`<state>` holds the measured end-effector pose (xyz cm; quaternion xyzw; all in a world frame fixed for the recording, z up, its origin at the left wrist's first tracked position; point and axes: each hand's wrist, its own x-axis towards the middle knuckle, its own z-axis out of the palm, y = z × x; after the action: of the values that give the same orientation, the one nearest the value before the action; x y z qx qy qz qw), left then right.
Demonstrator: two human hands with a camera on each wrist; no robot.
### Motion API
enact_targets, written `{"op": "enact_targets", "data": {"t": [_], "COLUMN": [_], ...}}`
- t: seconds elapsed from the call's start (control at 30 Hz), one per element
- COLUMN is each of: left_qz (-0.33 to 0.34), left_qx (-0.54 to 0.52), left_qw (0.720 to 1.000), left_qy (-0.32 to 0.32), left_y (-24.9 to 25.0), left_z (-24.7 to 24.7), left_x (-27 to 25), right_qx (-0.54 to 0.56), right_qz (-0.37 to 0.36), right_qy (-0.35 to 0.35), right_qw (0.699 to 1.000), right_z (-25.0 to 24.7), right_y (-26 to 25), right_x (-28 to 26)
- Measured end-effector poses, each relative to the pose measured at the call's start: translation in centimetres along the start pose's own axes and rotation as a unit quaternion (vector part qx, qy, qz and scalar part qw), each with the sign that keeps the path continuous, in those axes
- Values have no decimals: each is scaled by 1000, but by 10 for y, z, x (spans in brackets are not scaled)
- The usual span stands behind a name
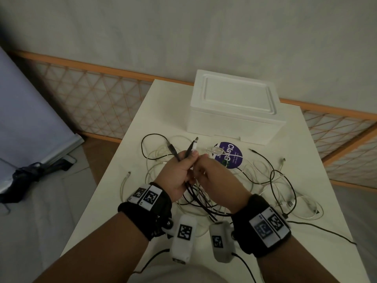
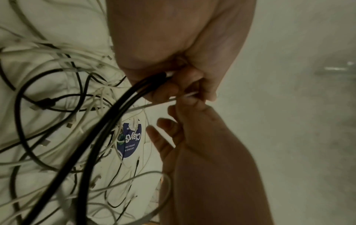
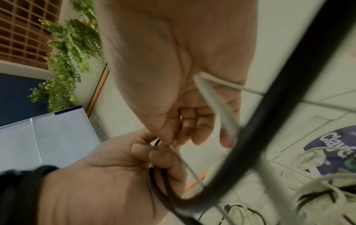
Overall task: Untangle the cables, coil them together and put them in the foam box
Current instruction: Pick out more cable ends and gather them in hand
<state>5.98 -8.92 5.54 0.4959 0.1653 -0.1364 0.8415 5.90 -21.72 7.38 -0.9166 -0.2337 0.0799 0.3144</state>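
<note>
Black and white cables [image 1: 265, 176] lie tangled on the white table [image 1: 163, 111]. My left hand [image 1: 179, 168] is raised above the tangle and grips a bundle of cable ends [image 1: 190, 149], their plugs pointing up and away. The black cables [image 2: 123, 103] run down out of its fist. My right hand [image 1: 212, 172] is right beside it, pinching a thin white cable [image 2: 183, 97] where it enters the left fist. Another white strand [image 3: 213, 97] loops over the right palm. The white foam box [image 1: 234, 115] stands behind the cables with its lid [image 1: 236, 92] on.
A round purple sticker [image 1: 230, 154] lies in front of the box, partly under cables. An orange-framed lattice rail [image 1: 91, 94] runs behind the table. A grey board [image 1: 26, 103] and a dark bundle [image 1: 26, 176] are on the floor to the left. Cables trail off the table's near edge.
</note>
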Motion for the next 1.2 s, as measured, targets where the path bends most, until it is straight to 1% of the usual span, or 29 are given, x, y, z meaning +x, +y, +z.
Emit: {"op": "enact_targets", "data": {"t": [0.07, 0.13, 0.23, 0.27, 0.3, 0.37, 0.4, 0.43, 0.47, 0.53, 0.6, 0.67, 0.7, 0.73, 0.77, 0.8, 0.83, 0.9, 0.97, 1.03, 1.07, 1.13, 1.17, 1.2], "left_qz": [14, 32, 32, 30, 34, 51, 55, 50, 36, 18, 22, 30, 33, 35, 38, 41, 46, 58, 56, 25, 2, -35, -36, -24], "left_qx": [42, 75, 96, 93, 91, 87, 75, 37, -27, -170, -243, -240, -217, -192, -170, -150, -126, -47, 71, 161, 176, 151, 137, 137], "left_qw": [999, 996, 995, 995, 995, 994, 994, 996, 996, 980, 961, 958, 963, 967, 971, 975, 979, 988, 993, 987, 984, 985, 987, 988], "left_qy": [12, 20, -2, -9, -6, 29, 50, 69, 83, 104, 130, 152, 159, 162, 162, 159, 156, 132, 72, -10, -42, -71, -75, -69], "left_y": [-5, -6, -7, -8, -8, -8, -7, -6, -3, 5, 20, 33, 37, 38, 38, 36, 34, 30, 23, 13, 9, 5, 5, 7], "left_z": [0, 1, 2, 2, 2, -1, -3, -7, -13, -30, -52, -73, -81, -88, -90, -90, -88, -77, -59, -38, -28, -18, -19, -23], "left_x": [0, -1, -4, -5, -6, -7, -6, -4, -2, 3, 4, 1, -2, -5, -9, -12, -14, -21, -28, -36, -41, -46, -46, -45], "right_qx": [-2, -26, -80, -83, -75, -48, -33, -22, -26, -69, -131, -148, -124, -86, -52, -32, -38, -105, -165, -230, -255, -236, -222, -211], "right_qz": [13, 15, 0, -2, 1, 6, -1, -12, -17, -13, 4, 40, 58, 68, 63, 51, 38, 20, -6, -80, -112, -128, -125, -116], "right_qy": [8, 8, 0, 2, 10, 19, 10, -8, -32, -74, -113, -143, -138, -119, -88, -62, -41, -4, 40, 38, 40, 60, 58, 50], "right_qw": [1000, 1000, 997, 997, 997, 999, 999, 1000, 999, 995, 985, 978, 981, 987, 993, 996, 998, 994, 985, 969, 960, 961, 965, 969], "right_z": [4, 10, 13, 12, 11, 7, 5, 2, -2, -10, -19, -29, -34, -39, -44, -48, -51, -50, -41, -27, -20, -16, -17, -21], "right_y": [0, 1, -1, -2, -5, -11, -13, -15, -15, -12, 3, 19, 25, 30, 31, 30, 29, 22, 10, -7, -15, -23, -23, -21], "right_x": [1, 1, -3, -5, -7, -9, -10, -11, -13, -20, -29, -38, -43, -47, -51, -54, -56, -52, -43, -31, -27, -24, -24, -28]}}
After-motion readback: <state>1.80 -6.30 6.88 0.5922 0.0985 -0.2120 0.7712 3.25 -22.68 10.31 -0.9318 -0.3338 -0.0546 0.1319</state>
